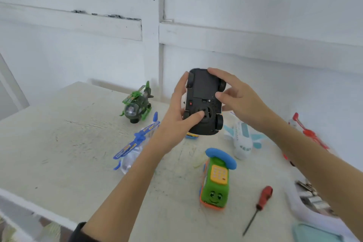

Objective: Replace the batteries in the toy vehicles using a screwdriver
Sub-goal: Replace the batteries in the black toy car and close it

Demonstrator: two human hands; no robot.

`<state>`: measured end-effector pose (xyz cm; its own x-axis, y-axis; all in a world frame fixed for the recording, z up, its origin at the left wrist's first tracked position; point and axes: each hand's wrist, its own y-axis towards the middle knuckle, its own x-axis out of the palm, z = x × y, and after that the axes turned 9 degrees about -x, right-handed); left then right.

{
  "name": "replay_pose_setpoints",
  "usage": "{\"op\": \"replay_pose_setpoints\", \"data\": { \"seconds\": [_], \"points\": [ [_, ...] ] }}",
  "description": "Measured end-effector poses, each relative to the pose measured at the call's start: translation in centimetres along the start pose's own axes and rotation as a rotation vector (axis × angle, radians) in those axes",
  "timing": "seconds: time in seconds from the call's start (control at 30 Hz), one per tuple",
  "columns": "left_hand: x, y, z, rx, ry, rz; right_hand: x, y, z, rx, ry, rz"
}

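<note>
Both hands hold the car belly-up above the desk, its long axis running near to far. The left hand grips the left side, thumb pressed on the round boss; the right hand clasps the far-right wheels, fingers curled over the flat battery panel. The screwdriver lies near and right, below the right hand, which is nearer to it; its shaft points toward the near edge. The car's underside is matte black hard plastic; the screwdriver handle is red and ribbed.
</note>
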<state>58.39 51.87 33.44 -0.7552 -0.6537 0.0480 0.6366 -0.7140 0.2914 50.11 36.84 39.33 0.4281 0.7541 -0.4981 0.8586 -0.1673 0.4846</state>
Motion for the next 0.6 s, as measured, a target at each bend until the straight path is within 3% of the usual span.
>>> {"op": "replay_pose_setpoints", "data": {
  "seconds": [0.27,0.6],
  "points": [
    [8.3,-2.4,-1.7,-0.042,0.044,-0.048,-4.9,-6.8,1.8,0.006,-0.016,-0.001],
    [9.7,-4.1,-4.9,-0.112,0.037,-0.017,-8.4,-11.6,4.9,0.099,-0.002,-0.13]
  ]
}}
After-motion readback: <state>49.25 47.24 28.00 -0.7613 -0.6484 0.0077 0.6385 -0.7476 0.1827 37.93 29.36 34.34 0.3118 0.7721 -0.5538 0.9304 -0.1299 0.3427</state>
